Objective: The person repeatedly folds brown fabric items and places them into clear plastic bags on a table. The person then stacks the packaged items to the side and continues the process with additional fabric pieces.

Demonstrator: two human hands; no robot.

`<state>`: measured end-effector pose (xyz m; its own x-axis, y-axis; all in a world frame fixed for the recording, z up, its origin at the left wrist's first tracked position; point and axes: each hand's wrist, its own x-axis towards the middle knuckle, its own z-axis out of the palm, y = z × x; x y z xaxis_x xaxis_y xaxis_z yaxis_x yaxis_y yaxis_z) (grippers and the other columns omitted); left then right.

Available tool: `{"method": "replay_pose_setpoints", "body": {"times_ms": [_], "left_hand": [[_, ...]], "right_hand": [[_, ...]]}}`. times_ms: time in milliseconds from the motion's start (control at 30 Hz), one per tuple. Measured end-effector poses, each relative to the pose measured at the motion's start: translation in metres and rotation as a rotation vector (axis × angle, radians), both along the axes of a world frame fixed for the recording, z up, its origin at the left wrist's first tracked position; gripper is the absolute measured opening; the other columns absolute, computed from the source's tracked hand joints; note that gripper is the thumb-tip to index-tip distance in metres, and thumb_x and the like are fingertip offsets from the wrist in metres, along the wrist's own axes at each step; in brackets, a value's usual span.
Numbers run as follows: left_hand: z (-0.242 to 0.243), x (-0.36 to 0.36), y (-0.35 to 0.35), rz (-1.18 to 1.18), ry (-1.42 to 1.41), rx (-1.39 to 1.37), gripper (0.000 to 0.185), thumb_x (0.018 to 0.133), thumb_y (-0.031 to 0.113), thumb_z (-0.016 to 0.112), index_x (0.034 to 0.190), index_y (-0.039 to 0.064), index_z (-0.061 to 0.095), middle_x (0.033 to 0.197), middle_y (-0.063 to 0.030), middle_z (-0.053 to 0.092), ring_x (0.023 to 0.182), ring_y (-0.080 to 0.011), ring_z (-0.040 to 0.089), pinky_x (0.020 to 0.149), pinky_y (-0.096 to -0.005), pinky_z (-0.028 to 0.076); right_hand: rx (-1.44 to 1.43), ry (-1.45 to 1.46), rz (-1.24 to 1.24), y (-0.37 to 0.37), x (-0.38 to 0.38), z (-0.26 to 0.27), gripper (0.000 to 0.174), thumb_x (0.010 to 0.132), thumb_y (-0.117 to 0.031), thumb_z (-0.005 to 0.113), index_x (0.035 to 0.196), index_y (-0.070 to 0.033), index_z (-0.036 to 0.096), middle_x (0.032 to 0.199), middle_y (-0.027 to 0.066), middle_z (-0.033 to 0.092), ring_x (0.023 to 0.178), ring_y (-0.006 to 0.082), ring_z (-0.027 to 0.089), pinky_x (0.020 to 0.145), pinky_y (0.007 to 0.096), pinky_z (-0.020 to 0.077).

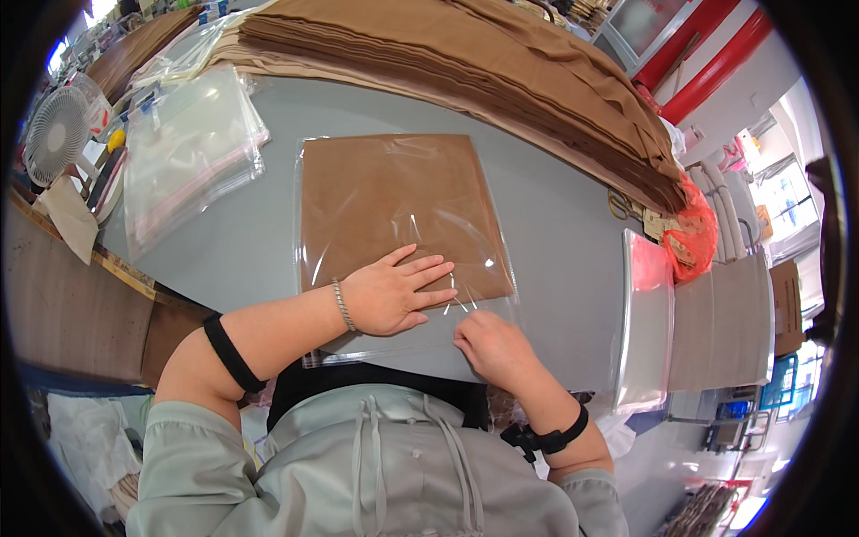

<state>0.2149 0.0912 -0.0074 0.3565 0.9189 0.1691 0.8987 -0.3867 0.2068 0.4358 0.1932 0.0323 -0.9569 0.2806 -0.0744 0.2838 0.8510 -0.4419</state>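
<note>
A folded brown cloth [396,181] lies inside a clear plastic bag [376,354] on the grey table in front of me. Flat on the lower part of the bagged cloth rests my left hand [396,292], palm down with its fingers spread. Close to its right, my right hand [493,346] is at the bag's lower right part with fingers curled in, seemingly pinching the plastic film; the fingertips are partly hidden.
A long stack of brown cloth [429,50] spans the table's far side. Clear bags [194,154] lie at the left near a white fan [59,134]. More plastic bags [644,335] lie at the right edge, by a red plastic bag [694,231] and scissors [621,205].
</note>
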Motion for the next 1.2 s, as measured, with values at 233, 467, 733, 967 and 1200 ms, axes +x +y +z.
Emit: {"method": "replay_pose_setpoints", "body": {"times_ms": [233, 467, 733, 967, 1200], "left_hand": [[0.012, 0.001, 0.004, -0.023, 0.055, -0.055, 0.056, 0.092, 0.039, 0.054, 0.144, 0.020, 0.042, 0.153, -0.0122, 0.033, 0.142, -0.0268, 0.030, 0.116, -0.0501, 0.020], [0.047, -0.011, -0.068, 0.005, -0.037, -0.074, 0.088, 0.077, 0.054, 0.065, 0.141, 0.000, 0.038, 0.152, -0.0186, 0.032, 0.142, -0.0319, 0.030, 0.115, -0.0497, 0.022], [0.013, -0.021, -0.159, 0.360, 0.070, 0.071, 0.035, 0.083, 0.020, 0.065, 0.112, 0.001, 0.064, 0.115, -0.0132, 0.061, 0.104, -0.0303, 0.058, 0.089, -0.0405, 0.046], [0.010, -0.023, -0.136, 1.062, -0.621, 0.039, 0.018, 0.089, 0.012, 0.059, 0.077, -0.001, 0.065, 0.066, -0.0129, 0.061, 0.064, -0.0313, 0.060, 0.062, -0.0359, 0.050], [-0.006, -0.010, -0.105, 1.139, -0.213, 0.199, 0.019, 0.085, 0.013, 0.064, 0.100, 0.007, 0.055, 0.091, -0.0149, 0.055, 0.073, -0.0375, 0.058, 0.064, -0.0444, 0.049]], "right_hand": [[-0.576, -0.300, 0.362, 0.009, 0.116, 0.036, 0.012, 0.091, -0.016, 0.057, 0.093, -0.003, 0.055, 0.089, 0.0130, 0.056, 0.084, 0.0325, 0.057, 0.074, 0.0412, 0.0473], [0.355, -0.302, -0.444, 0.048, 0.160, 0.026, 0.033, 0.079, -0.021, 0.068, 0.106, -0.003, 0.061, 0.102, 0.0166, 0.065, 0.094, 0.0365, 0.062, 0.080, 0.0452, 0.0514], [0.345, 0.462, 0.386, 0.088, 0.015, -0.013, 0.019, 0.084, -0.011, 0.060, 0.101, -0.005, 0.064, 0.101, 0.0102, 0.066, 0.091, 0.0286, 0.062, 0.079, 0.0397, 0.0508], [0.168, 0.287, -0.264, 0.069, -0.011, -0.021, 0.008, 0.088, -0.014, 0.062, 0.090, -0.006, 0.061, 0.085, 0.0106, 0.064, 0.074, 0.0324, 0.062, 0.071, 0.0408, 0.0510], [0.401, 0.049, -0.495, 0.054, -0.039, -0.013, 0.040, 0.086, -0.022, 0.064, 0.120, -0.005, 0.053, 0.124, 0.0158, 0.051, 0.112, 0.0346, 0.052, 0.088, 0.0432, 0.0486]]}}
